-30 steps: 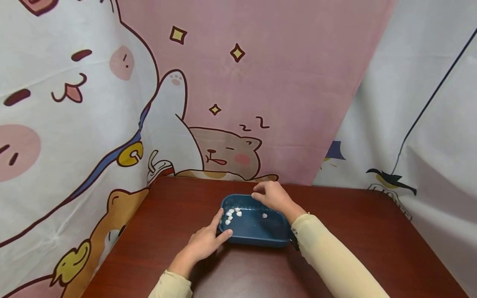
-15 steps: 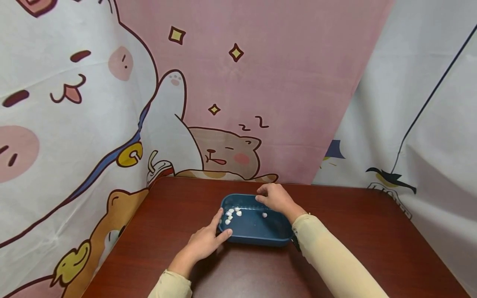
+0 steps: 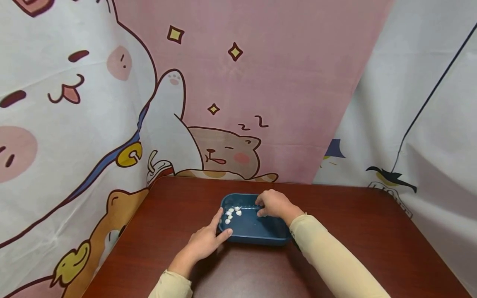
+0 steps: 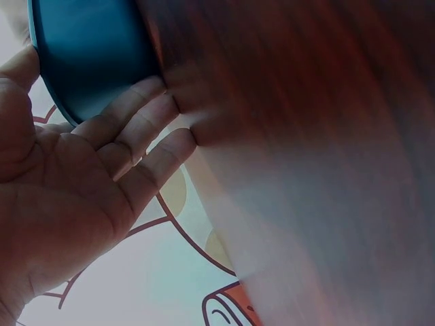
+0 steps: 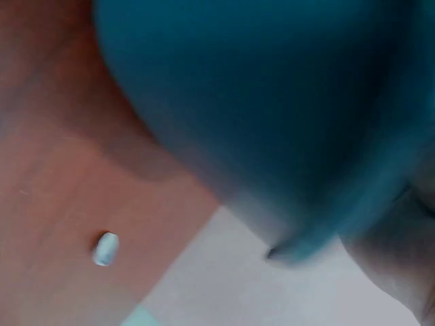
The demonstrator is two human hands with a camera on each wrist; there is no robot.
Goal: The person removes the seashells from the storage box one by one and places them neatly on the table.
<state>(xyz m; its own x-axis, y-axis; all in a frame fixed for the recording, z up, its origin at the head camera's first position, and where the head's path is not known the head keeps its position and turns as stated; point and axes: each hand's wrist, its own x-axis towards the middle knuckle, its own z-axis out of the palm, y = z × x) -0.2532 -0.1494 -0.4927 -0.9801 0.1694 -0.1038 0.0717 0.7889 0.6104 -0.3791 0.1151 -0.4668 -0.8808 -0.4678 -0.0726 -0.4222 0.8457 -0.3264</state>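
A dark blue rectangular tray (image 3: 253, 239) stands on the table. My left hand (image 3: 204, 242) rests against its left near corner, thumb at the near rim; the left wrist view shows fairly straight fingers (image 4: 156, 163) beside the blue wall. Several small white pebble-like pieces (image 3: 238, 213) lie in the tray's left part. Over the tray's far right part, my right hand (image 3: 277, 203) reaches inside with bent fingers pointing down. Those fingertips are where a lone white piece lay; whether they pinch it is hidden. In the right wrist view the tray (image 5: 224, 81) is blurred and covers most of the hand.
The reddish-brown wooden table (image 3: 179, 203) extends around the tray. In the right wrist view a small white piece (image 5: 105, 248) lies on the wood outside the tray. A cartoon-printed cloth (image 3: 290, 82) hangs behind the table.
My right hand has come down from above the far rim into the tray, and the lone white piece there is now covered by it. The left hand stays at its corner.
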